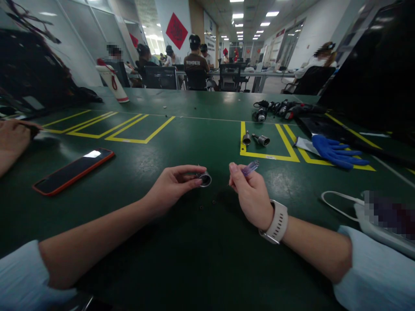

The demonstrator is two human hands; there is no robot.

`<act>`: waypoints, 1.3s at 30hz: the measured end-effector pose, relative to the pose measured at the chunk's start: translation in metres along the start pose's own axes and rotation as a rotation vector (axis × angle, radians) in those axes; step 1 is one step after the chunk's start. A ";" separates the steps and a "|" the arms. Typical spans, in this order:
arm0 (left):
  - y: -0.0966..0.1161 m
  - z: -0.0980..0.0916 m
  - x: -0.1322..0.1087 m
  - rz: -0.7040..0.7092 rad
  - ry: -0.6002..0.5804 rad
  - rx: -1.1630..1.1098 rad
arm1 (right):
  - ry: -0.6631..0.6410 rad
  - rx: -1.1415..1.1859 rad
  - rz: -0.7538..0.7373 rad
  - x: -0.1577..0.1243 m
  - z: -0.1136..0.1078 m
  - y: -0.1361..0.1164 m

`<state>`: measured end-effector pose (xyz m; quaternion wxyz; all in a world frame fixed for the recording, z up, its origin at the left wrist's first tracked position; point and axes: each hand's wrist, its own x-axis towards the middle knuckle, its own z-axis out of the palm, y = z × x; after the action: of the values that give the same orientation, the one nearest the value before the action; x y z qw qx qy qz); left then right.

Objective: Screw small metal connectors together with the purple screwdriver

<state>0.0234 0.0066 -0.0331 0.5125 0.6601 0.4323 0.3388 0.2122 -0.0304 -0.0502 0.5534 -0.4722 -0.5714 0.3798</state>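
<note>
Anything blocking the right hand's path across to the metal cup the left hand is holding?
Nothing visible stands between the right hand, holding a translucent purple handle, and the metal cup in the left hand. Two small dark rings lie on the green tabletop, nearer the wearer than that gap.

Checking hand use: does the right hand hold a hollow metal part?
No, the left hand grips the metal part; the right hand holds a purple piece.
</note>
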 end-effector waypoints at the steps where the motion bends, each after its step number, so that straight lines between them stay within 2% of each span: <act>1: -0.001 0.000 0.000 0.080 -0.006 0.068 | 0.003 -0.008 -0.008 0.000 0.000 0.000; 5: -0.011 -0.005 0.002 0.518 -0.077 0.535 | 0.004 -0.019 -0.033 0.000 0.002 0.000; 7: -0.016 -0.008 0.002 0.659 -0.147 0.730 | 0.002 -0.015 -0.037 0.000 0.002 0.000; 9: -0.020 -0.009 0.003 0.740 -0.162 0.842 | 0.004 -0.007 -0.037 0.000 0.002 0.001; 13: -0.022 -0.011 0.003 0.868 -0.070 0.993 | 0.008 0.020 -0.038 -0.001 0.002 0.002; 17: -0.019 -0.011 0.001 0.915 -0.207 1.112 | -0.004 0.032 -0.031 -0.001 0.003 0.002; 19: -0.017 -0.010 -0.001 0.919 -0.223 1.110 | -0.005 0.024 -0.034 -0.001 0.003 0.002; 25: -0.013 -0.008 -0.001 0.814 -0.048 0.944 | -0.004 0.004 -0.045 -0.001 0.001 0.000; 28: -0.007 -0.009 0.003 0.638 0.062 0.652 | -0.039 -0.002 -0.050 -0.001 0.002 0.000; 33: 0.003 -0.011 0.005 0.266 0.178 0.142 | -0.249 0.033 -0.036 -0.002 0.005 0.002; 36: 0.005 -0.011 0.005 0.120 0.194 0.018 | -0.314 0.028 -0.046 -0.004 0.006 0.002; 39: 0.003 -0.011 0.005 0.066 0.192 -0.027 | -0.317 0.037 -0.043 -0.006 0.005 0.001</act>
<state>0.0162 0.0148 -0.0273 0.4661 0.6314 0.4529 0.4230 0.2070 -0.0352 -0.0531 0.4729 -0.3838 -0.6545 0.4480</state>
